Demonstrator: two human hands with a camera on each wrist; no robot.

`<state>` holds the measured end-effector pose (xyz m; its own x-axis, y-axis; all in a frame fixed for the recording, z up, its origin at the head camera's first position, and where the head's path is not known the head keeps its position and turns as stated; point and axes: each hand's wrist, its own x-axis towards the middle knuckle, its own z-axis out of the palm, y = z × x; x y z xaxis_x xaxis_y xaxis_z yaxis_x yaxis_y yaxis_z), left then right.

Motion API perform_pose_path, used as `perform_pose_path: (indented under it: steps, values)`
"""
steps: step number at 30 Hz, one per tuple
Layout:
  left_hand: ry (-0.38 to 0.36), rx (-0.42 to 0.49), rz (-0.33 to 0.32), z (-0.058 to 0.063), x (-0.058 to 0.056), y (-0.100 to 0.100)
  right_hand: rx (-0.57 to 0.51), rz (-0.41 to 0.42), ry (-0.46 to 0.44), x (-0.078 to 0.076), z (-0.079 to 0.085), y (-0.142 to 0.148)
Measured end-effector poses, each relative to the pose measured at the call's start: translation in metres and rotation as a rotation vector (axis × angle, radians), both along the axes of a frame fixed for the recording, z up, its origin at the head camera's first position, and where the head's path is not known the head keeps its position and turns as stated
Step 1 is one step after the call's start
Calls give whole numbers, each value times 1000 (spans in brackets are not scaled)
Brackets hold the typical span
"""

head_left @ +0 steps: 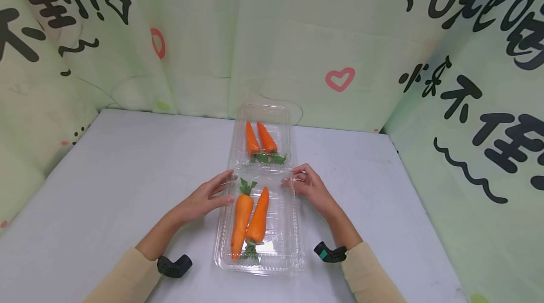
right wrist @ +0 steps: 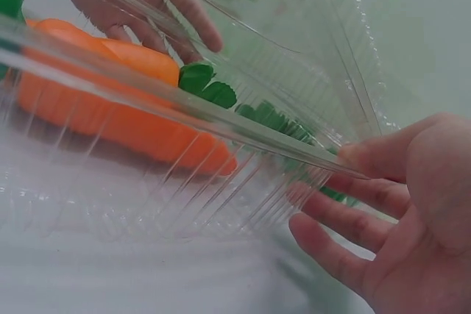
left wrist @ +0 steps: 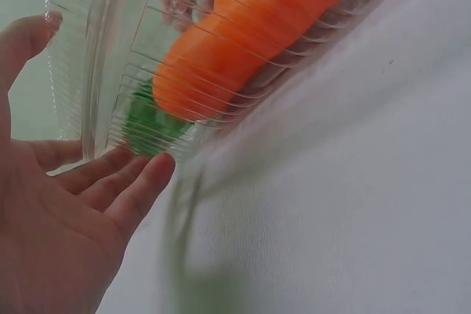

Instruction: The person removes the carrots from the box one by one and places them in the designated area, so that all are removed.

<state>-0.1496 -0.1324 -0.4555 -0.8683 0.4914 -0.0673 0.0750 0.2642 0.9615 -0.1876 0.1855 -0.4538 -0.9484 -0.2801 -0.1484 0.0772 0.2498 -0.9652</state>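
A clear plastic clamshell container (head_left: 282,227) lies unfolded on the table, its long side running away from me. Its near half holds two orange carrots with green tops: the left carrot (head_left: 242,218) has its leaves at the far end, the right carrot (head_left: 258,220) at the near end. My left hand (head_left: 209,196) is at the container's left edge near the fold; in the left wrist view its fingers (left wrist: 151,189) touch the ribbed side wall and the thumb stands apart. Opposite, my right hand (head_left: 311,188) pinches the rim, thumb (right wrist: 375,154) above and fingers below.
Two more carrots (head_left: 260,138) show in or through the far clear half (head_left: 288,126); which one cannot be told. A white table (head_left: 148,166) extends to both sides. Pale green printed curtains (head_left: 276,24) enclose its back and sides. Black wrist devices (head_left: 174,266) sit at both wrists.
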Motion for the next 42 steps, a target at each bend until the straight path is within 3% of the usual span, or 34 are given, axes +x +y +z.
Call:
perform_pose_path:
  steps: [11, 28, 42]
  values:
    - [3, -11, 28, 1, 1, 3, 5, -23, -24, -2, 0, 0]
    - [-1, -47, 48, 4, 1, 7, 2, -77, 60, 1, -3, -6]
    - [19, -48, 46, 2, 0, 4, 22, -98, 46, 4, -1, -7]
